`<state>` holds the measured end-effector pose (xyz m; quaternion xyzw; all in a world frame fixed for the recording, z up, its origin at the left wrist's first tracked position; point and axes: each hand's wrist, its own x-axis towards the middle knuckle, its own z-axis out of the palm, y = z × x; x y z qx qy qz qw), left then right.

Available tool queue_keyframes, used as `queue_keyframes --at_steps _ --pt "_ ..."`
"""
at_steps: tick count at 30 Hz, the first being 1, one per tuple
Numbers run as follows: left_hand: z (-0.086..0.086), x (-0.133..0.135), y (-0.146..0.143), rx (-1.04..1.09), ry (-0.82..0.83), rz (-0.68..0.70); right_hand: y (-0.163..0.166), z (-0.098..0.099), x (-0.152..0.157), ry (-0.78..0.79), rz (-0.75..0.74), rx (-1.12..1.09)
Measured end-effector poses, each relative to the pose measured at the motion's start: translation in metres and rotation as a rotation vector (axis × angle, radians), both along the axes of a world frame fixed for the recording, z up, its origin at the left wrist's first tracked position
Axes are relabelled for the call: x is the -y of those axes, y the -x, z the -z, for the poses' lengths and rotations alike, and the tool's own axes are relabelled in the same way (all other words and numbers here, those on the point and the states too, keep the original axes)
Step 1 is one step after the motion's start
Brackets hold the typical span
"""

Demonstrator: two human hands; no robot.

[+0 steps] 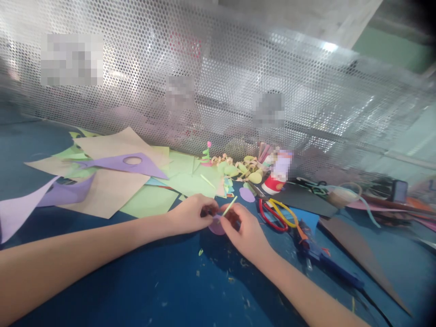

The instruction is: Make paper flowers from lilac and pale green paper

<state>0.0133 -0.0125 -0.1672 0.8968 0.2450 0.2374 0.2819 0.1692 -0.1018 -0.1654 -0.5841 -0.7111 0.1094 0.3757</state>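
A small round piece of purple paper (218, 228) is between my hands, just above the blue table. My left hand (194, 213) is closed, thumb and fingers pinching the left edge of the purple paper. My right hand (243, 228) is closed around a thin pale green paper strip (229, 205), which sticks up from its fingertips. Those right fingertips also meet the edge of the purple paper; whether they press it is hidden. Beyond the right hand lie a second purple paper oval (247, 195) and scissors with red and yellow handles (273, 214).
Sheets of green, beige and purple paper (131, 164) spread over the left. Behind my hands are curled paper pieces (238, 168), a small paper flower (207, 152) and a red-and-white cup (274, 183). A blue glue gun (329, 261) with a cord lies right. A perforated metal screen (218, 81) borders the back.
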Motion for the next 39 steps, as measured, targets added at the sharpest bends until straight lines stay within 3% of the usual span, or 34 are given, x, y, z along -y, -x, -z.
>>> queue_keyframes --at_steps 11,24,31,39 --pt "-0.003 0.001 0.002 0.027 0.009 -0.003 -0.003 0.004 -0.004 -0.038 -0.011 0.005" --pt "-0.01 0.003 0.008 0.267 0.021 -0.254 -0.005 0.004 0.0 0.059 0.019 -0.255" --pt "-0.008 -0.001 0.006 0.245 0.022 -0.286 -0.006 -0.001 -0.003 0.007 0.027 -0.174" --pt "-0.008 -0.002 0.006 0.23 0.03 -0.277 -0.029 -0.021 -0.009 -0.036 0.08 -0.038"
